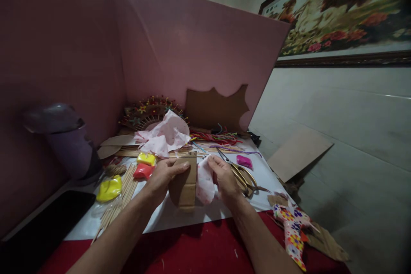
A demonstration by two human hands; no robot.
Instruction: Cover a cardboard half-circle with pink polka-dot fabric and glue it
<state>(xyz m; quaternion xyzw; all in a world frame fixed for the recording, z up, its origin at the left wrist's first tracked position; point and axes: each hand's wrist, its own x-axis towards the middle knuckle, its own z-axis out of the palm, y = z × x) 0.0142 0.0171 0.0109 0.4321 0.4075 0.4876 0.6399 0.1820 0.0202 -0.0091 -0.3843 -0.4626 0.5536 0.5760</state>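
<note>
My left hand (pixel 164 178) grips a brown cardboard piece (pixel 188 186) by its left side, thumb on its face. The piece has a straight right edge and a rounded left one. Close beside it, my right hand (pixel 224 178) pinches a small white cloth piece (pixel 205 182) with a faint pattern, which hangs down. Gold-handled scissors (pixel 242 175) lie right of my right hand. Red (pixel 143 171) and yellow (pixel 147 159) packets rest just beyond my left hand, near a larger pale pink cloth (pixel 171 130).
Thin sticks (pixel 120 201), a yellow packet (pixel 109 188) and a black tablet-like object (pixel 54 222) lie left. A purple bin (pixel 72 150) stands behind them. A magenta packet (pixel 244 162) and colourful patterned cloth (pixel 293 231) are right. Pink panels (pixel 199 47) rise behind.
</note>
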